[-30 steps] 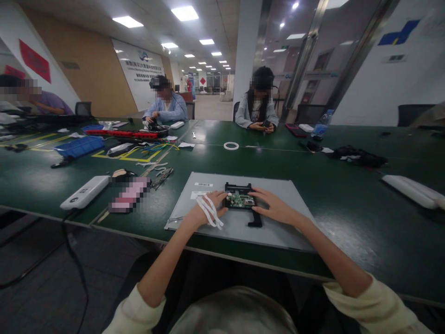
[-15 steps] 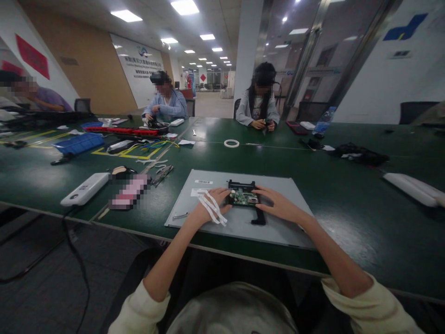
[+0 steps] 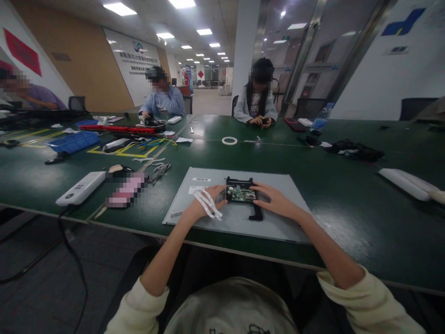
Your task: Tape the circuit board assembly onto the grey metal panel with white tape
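Observation:
A green circuit board (image 3: 240, 194) sits in a black plastic frame (image 3: 239, 181), over a flat grey panel (image 3: 205, 218) on the table. My left hand (image 3: 208, 198) grips the left edge of the board and frame between thumb and fingers. On the opposite side, my right hand (image 3: 273, 199) holds the right edge the same way. White strips (image 3: 208, 204) lie across the back of my left hand and wrist. An arm of the frame reaches toward me below the board. Near the panel's left edge lies a small metal tool (image 3: 176, 214), its kind unclear.
Left of the panel are a white power bank (image 3: 81, 188) with a cable, a pink phone (image 3: 128, 189) and a blue tray (image 3: 73, 142). A tape roll (image 3: 229, 140) lies beyond the panel. Two people (image 3: 162, 95) sit across the table; another sits far left.
My view has shifted slightly, so the scene sits a little further left and up. Both hands keep their hold on the board. Across the table, one person's raised hand has moved.

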`<state>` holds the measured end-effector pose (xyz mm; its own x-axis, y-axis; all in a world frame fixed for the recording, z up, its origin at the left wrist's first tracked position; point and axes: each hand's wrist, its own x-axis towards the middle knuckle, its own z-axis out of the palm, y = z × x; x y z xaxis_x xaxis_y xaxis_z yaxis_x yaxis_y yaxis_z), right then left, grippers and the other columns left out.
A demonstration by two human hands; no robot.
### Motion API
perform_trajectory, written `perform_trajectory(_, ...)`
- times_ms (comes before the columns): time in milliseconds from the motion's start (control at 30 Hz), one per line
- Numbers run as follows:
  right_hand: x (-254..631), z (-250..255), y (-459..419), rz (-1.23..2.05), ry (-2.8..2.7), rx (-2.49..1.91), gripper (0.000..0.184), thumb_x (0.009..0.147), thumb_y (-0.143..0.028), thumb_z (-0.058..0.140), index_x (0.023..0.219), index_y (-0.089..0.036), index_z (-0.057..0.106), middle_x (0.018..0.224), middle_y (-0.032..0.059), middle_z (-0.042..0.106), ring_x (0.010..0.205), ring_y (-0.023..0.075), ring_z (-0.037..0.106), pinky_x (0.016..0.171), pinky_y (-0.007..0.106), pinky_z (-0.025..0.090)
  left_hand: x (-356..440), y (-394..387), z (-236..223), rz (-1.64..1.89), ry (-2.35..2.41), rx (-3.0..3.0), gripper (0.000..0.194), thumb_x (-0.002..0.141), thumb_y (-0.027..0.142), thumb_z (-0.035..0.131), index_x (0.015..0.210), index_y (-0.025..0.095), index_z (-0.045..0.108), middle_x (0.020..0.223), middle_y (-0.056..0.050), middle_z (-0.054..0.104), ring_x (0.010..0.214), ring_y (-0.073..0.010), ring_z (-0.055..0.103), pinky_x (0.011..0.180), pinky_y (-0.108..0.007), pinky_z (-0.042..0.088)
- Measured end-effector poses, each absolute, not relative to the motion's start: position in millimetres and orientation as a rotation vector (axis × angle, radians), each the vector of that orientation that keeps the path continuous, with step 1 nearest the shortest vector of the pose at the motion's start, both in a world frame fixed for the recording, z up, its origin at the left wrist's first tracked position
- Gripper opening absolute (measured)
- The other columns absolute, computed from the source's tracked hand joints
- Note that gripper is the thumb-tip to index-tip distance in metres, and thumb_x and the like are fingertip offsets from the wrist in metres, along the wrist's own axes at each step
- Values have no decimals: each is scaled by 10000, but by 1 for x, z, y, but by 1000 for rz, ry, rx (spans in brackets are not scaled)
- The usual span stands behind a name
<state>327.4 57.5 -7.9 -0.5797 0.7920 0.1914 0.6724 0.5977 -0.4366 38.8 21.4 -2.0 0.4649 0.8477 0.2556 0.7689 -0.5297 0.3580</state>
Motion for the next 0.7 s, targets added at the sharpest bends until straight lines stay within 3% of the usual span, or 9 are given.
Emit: perform_trajectory(700,326,-7,60,441,-2460,-1156,516,812,-535,496,1240,-248,538,1379,53,419,1259,248,391,1070,429,300,39,17,1,621,1437,2474,594,823,401,540,1344,190,350,1285,-110,517,1134,-259,530,974,-385,415)
